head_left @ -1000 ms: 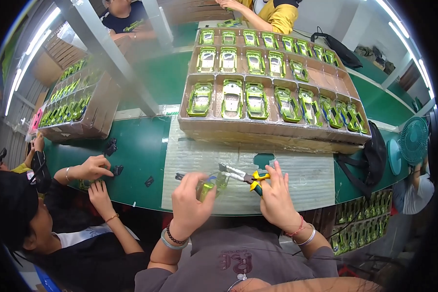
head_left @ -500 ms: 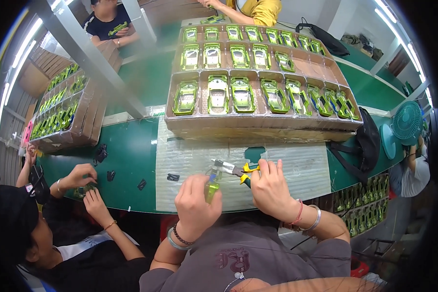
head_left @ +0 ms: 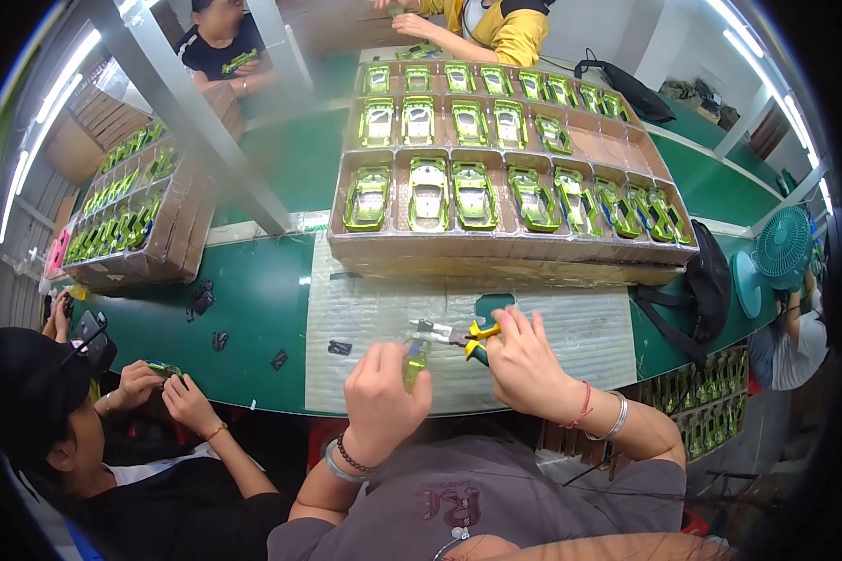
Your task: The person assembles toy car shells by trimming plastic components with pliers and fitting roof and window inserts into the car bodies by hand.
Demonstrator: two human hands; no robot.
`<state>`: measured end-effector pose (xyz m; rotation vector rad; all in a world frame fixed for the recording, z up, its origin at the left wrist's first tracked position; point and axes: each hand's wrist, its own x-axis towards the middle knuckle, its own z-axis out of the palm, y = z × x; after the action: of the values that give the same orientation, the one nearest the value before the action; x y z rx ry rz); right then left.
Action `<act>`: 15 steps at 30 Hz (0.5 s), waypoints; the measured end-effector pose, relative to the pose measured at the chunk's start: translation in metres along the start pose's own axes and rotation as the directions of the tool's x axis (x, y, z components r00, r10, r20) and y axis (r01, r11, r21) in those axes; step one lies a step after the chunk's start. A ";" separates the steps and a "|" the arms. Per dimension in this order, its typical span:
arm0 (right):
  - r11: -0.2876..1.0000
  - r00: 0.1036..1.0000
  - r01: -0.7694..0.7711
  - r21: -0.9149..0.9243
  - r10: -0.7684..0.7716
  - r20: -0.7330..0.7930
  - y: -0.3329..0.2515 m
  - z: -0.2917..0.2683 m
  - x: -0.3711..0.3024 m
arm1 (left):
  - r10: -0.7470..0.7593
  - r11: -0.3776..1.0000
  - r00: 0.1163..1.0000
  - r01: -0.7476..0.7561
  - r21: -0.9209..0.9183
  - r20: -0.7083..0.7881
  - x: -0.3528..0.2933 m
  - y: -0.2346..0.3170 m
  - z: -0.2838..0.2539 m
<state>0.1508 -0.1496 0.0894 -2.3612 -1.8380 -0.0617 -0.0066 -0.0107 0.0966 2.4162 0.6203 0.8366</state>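
Observation:
My left hand point(head_left: 386, 395) is closed around a bright green toy car body point(head_left: 415, 366), mostly hidden by the fingers. In my right hand point(head_left: 533, 363) are pliers point(head_left: 481, 342) with yellow and dark green handles. Their metal jaws point left and lie at the far end of the car body; whether they grip part of it cannot be made out. A small black plastic part point(head_left: 340, 347) lies on the pale mat point(head_left: 571, 337), left of the pliers.
Beyond the mat stands a compartmented cardboard tray point(head_left: 515, 251) of green car bodies; another tray stack point(head_left: 173, 238) is at left. Black parts point(head_left: 199, 297) lie on the green table point(head_left: 262, 280). A co-worker's hands point(head_left: 164, 388) are near on the left. A black bag point(head_left: 706, 280) lies at right.
The whole view has shifted slightly. My hands keep nearly the same pose, with the pliers still at the car body. The co-worker on the left has raised a green car body in both hands.

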 end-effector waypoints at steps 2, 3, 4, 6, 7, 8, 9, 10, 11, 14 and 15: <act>1.000 0.999 0.005 -0.023 -0.006 -0.052 -0.002 -0.006 0.001 | -0.020 0.999 1.000 0.020 0.034 0.005 0.000 0.002 -0.001; 0.999 1.000 -0.029 0.020 0.028 0.012 -0.002 -0.010 0.001 | -0.023 0.999 1.000 0.023 0.035 0.005 0.000 0.002 -0.001; 0.996 0.995 -0.065 0.061 0.060 0.078 -0.003 -0.012 0.000 | -0.017 0.999 1.000 0.017 0.044 0.006 0.000 0.002 -0.001; 0.994 0.994 -0.077 0.077 0.071 0.081 -0.003 -0.013 -0.001 | -0.013 0.999 1.000 0.012 0.052 0.010 0.002 0.002 -0.001; 0.992 0.993 -0.090 0.092 0.082 0.081 -0.003 -0.013 -0.001 | -0.014 0.999 1.000 0.013 0.052 0.009 0.003 0.003 -0.001; 0.991 0.993 -0.091 0.093 0.083 0.085 -0.004 -0.013 -0.002 | -0.014 0.999 1.000 0.013 0.051 0.010 0.004 0.003 -0.001; 0.992 0.994 -0.101 0.077 0.097 0.059 -0.004 -0.013 -0.004 | -0.015 0.999 1.000 0.015 0.050 0.013 0.004 0.003 -0.001; 0.992 0.993 -0.111 0.061 0.110 0.032 -0.005 -0.014 -0.005 | -0.012 0.997 1.000 0.012 0.074 0.000 0.005 0.002 -0.001; 0.992 0.993 -0.113 0.062 0.111 0.035 -0.004 -0.014 -0.006 | -0.009 0.995 1.000 0.010 0.099 -0.013 0.005 0.002 -0.001; 0.990 0.990 -0.137 0.016 0.137 -0.003 -0.004 -0.016 -0.007 | 0.003 0.995 1.000 -0.001 0.099 -0.027 0.005 -0.004 0.000; 0.991 0.991 -0.132 0.006 0.132 0.001 -0.005 -0.015 -0.007 | 0.005 0.995 1.000 -0.003 0.098 -0.025 0.005 -0.003 0.001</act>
<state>0.1454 -0.1568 0.1039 -2.4721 -1.6740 -0.0406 -0.0036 -0.0060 0.0965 2.4986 0.6812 0.8584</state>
